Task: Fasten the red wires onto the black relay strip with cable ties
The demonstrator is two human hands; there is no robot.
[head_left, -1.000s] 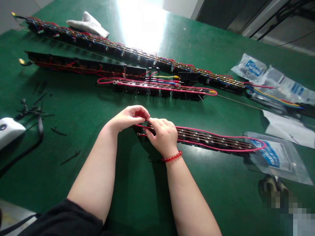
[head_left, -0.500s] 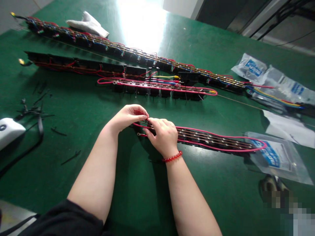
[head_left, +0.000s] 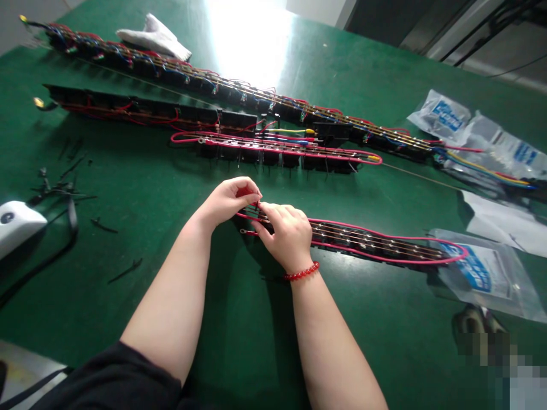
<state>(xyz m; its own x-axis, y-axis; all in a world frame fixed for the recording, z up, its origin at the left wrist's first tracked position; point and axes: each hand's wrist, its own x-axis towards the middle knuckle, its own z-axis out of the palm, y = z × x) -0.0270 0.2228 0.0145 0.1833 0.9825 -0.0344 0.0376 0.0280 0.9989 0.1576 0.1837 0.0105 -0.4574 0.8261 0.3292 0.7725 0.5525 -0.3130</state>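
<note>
While pinched between left hand (head_left: 231, 200) and right hand (head_left: 284, 238), a pink-looped wire harness (head_left: 376, 242)

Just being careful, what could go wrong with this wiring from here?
Your left hand and right hand pinch thin wires at the row's end, so a hard tug might loosen a joint. The loose pink wire might snag your red bracelet. Its far loop lies on a plastic bag, which could slide and drag it.

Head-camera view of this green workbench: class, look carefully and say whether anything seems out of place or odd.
Loose black cable-tie offcuts lie scattered across the left of the green bench mat. They look odd because they are stray and unordered, unlike the neat rows of wired black modules.
</note>
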